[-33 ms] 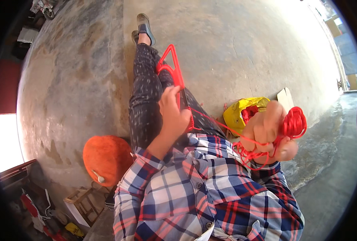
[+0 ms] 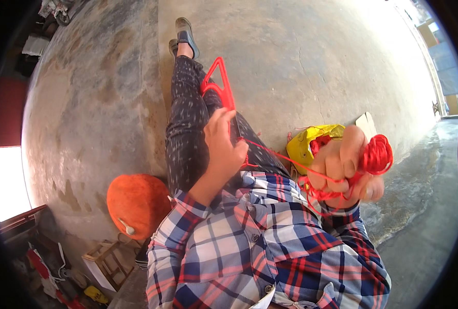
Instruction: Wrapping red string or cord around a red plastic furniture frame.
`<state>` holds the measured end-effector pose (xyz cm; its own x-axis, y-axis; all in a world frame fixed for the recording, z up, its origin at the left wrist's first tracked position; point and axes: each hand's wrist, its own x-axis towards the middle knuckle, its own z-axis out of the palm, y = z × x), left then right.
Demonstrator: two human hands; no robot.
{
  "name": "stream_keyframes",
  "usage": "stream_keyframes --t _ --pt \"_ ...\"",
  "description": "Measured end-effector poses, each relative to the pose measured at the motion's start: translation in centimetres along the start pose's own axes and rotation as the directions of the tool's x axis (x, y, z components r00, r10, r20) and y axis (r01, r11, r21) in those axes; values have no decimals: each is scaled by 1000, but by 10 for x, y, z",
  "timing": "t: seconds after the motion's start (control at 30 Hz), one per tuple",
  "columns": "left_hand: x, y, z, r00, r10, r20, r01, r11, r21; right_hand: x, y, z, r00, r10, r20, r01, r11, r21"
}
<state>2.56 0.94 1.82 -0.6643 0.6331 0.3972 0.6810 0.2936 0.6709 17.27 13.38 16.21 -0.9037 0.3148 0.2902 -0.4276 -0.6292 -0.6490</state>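
Note:
Across my thighs lies a red frame (image 2: 226, 92) with a triangular far end; its kind is not plain. My left hand (image 2: 223, 141) is closed around its middle and hides part of it. A red cord (image 2: 275, 153) runs taut from beside my left hand to my right hand (image 2: 337, 162). In my closed right hand is a wound bundle of red cord (image 2: 377, 154), sticking out past the fingers on the right. Loose loops of the same cord hang below that hand.
An open yellow bag (image 2: 300, 149) with red cord inside stands on the floor behind my right hand. A pale flat piece (image 2: 365, 123) lies beside it. To my left sits a round orange object (image 2: 136, 201), near a wooden frame (image 2: 108, 262).
My right hand has curled and turned slightly around the cord bundle, and the loose loops have shifted. My left hand and the red frame stay nearly in place.

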Motion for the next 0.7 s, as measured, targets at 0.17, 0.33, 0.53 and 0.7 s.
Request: stream_keyframes --t 0.17,0.33,0.53,0.7 --pt "6 -23 -1 860 -410 304 506 610 -610 11 17 -70 963 270 -7 -262 928 -264" --pt "-3 -29 -14 944 -243 224 308 891 -334 1 48 -99 883 430 -187 -464 741 -486" --pt "1 5 -13 905 46 423 130 916 -379 27 -1 -83 936 -161 314 119 982 149" --pt "8 -24 -16 874 -442 200 482 740 -470 20 14 -99 963 262 65 -111 603 -790"
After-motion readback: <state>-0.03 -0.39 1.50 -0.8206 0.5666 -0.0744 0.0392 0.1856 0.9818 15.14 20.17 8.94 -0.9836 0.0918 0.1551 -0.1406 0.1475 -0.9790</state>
